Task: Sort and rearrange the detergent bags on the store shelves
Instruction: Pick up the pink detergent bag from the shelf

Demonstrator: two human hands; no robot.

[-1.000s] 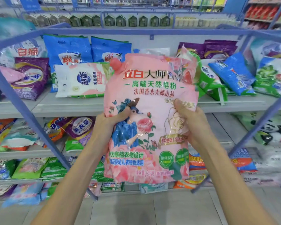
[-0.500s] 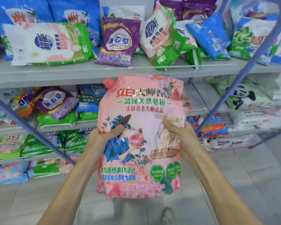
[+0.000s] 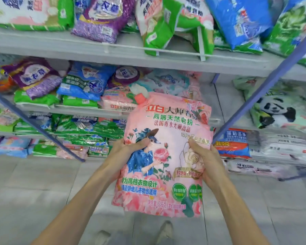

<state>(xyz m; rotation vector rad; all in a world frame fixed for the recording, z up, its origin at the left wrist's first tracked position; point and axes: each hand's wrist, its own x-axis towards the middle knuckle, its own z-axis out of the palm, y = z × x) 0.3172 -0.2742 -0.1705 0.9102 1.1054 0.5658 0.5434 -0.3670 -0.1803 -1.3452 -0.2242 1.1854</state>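
I hold a pink detergent bag (image 3: 168,131) with rose print and a red spout cap upright in front of the shelves. My left hand (image 3: 125,152) grips its left edge, thumb on the front. My right hand (image 3: 204,160) grips its right side, thumb pressed on the front. The bag hangs above the floor, in front of the second shelf (image 3: 224,110). A flat stack of similar pink bags (image 3: 117,101) lies on that shelf just behind and to the left of it.
The top shelf (image 3: 95,50) carries purple, green-white and blue bags. Purple, blue and green bags (image 3: 78,85) fill the second shelf's left; panda-print bags (image 3: 279,108) lie right. Blue diagonal bars (image 3: 265,89) cross in front. Lower shelves hold green bags (image 3: 88,128). My shoes show on the tiled floor (image 3: 34,191).
My view and both hands have dropped from the top shelf level to the second shelf. The pink bag stays gripped the same way and is now lower, close to the pink stack.
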